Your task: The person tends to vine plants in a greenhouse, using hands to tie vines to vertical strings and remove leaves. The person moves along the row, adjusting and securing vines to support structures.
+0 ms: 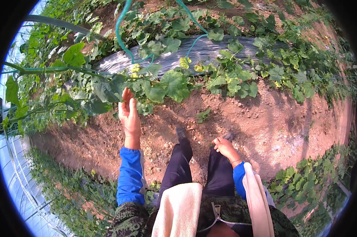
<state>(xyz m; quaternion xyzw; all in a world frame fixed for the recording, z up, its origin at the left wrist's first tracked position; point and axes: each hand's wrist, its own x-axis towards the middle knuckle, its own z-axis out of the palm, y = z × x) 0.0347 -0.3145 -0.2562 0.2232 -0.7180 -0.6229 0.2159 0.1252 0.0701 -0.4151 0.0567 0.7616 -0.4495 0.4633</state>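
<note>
My left hand [130, 118] is raised beside the climbing vine, its palm partly turned towards me and nothing visible in it. Its fingertips are close to a dark, shaded vine leaf [106, 90]; whether they touch it is unclear. A broad green leaf [175, 85] grows to the right of these fingers. The green vine stem [58, 70] runs in from the left, above the hand, along a thin teal string. Lower down, my right hand [224, 147] hangs in front of my right leg with its fingers curled. Whatever may be inside those fingers is hidden.
Teal twine [119, 32] hangs in loops ahead, over a bed covered with plastic mulch film [178, 54]. Bare soil [273, 118] forms the path under my shoes [182, 132]. A small seedling [203, 115] grows there. Leafy rows [310, 174] stand behind; greenhouse film [15, 171] borders the left.
</note>
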